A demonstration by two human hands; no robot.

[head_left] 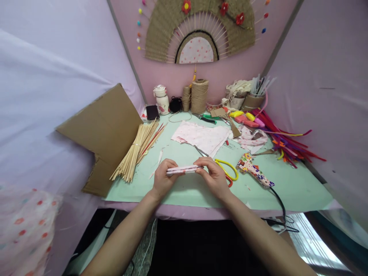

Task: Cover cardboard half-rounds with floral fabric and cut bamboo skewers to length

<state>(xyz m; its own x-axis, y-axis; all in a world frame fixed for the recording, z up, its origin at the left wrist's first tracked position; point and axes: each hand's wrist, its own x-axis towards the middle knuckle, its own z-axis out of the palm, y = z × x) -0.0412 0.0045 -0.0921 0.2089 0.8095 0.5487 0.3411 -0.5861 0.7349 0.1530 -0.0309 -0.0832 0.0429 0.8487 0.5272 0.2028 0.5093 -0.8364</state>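
Both my hands hold a thin stick wrapped in pale pink patterned fabric (184,168), lying level above the mint-green table (301,188). My left hand (163,178) pinches its left end with curled fingers. My right hand (213,176) grips the right end, fingers pressed on the wrap. Yellow-handled scissors (227,168) lie just right of my right hand. A sheet of pink dotted fabric (202,137) lies behind the hands.
A bundle of bamboo skewers (137,150) and a cardboard sheet (105,130) sit at left. A flower-patterned glue gun (254,171) with black cord lies at right, pipe cleaners (284,143) beyond it. Twine spools (199,96), a jar and cups line the back wall.
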